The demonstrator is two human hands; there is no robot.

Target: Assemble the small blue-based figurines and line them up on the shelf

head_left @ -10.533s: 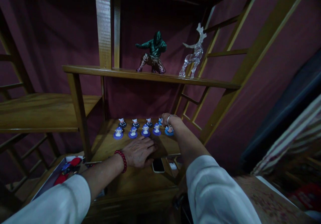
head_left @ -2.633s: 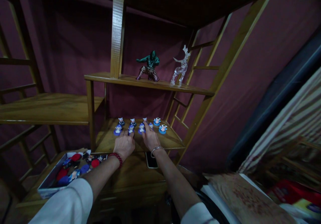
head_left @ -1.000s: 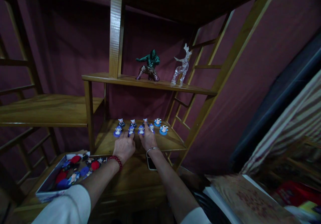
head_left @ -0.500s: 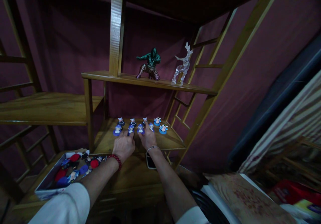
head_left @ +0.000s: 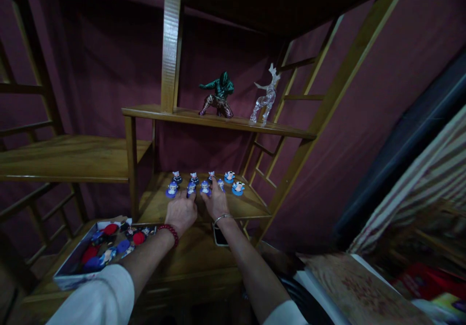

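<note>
Small figurines stand in two rows on the lower wooden shelf. My left hand point(head_left: 181, 211), with a red bead bracelet at the wrist, reaches to the front row. Its fingers are apart at the base of a purple-and-white figurine point(head_left: 191, 187). My right hand point(head_left: 217, 203), wearing a silver bangle, is open, thumb low before another purple figurine point(head_left: 205, 186). Its index finger stretches past that one toward a white-haired, dark-based figurine point(head_left: 211, 174) behind. Whether the fingertips touch is unclear. A purple figurine point(head_left: 220, 184) stands just right of that finger, partly covered.
A box point(head_left: 73, 277) of mixed figurines sits at the lower left. Two blue-based figurines point(head_left: 238, 187) stand right of my hands. Above, a shelf point(head_left: 182, 115) carries a green warrior statue point(head_left: 220, 96) and a clear deer point(head_left: 265, 99). A phone-like object point(head_left: 220, 237) lies under my right wrist.
The view has shifted very slightly. Both hands stay at the same figurines, and no figurine has visibly moved on the shelf.
</note>
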